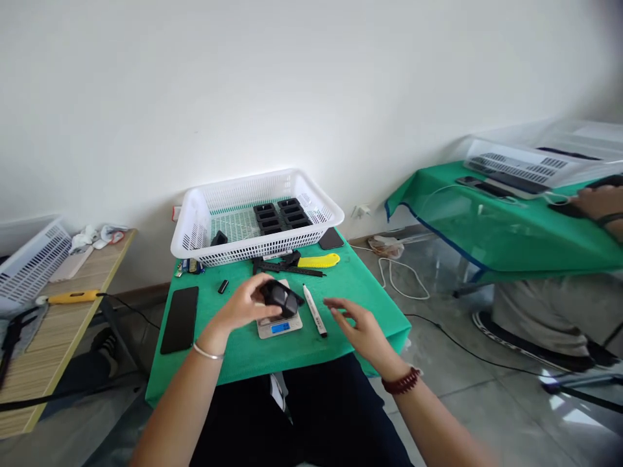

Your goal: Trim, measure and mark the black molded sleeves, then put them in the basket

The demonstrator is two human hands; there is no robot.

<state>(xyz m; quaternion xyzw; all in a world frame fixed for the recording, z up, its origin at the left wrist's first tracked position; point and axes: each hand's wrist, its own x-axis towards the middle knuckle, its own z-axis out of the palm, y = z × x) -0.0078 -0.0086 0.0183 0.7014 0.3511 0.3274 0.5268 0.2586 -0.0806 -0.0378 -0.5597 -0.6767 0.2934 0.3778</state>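
My left hand [242,305] is closed around a black moulded plastic part [282,299], fingers and thumb gripping its left side. The part is over a small digital scale [267,331] with a lit blue display; I cannot tell if it touches the weighing plate. My right hand [359,326] is held over the right side of the green-covered table, fingers apart and nothing in it. Between the two hands lies a white marker [315,310] with a black end. Behind them are a black caliper [287,266] and a yellow utility knife [318,261].
A white basket [257,248] at the back holds several black parts [272,218]. A black phone [179,320] lies at left near a small black piece [222,286]. A wooden table [63,337] stands left. Another person's hand [601,202] is over the green table at right.
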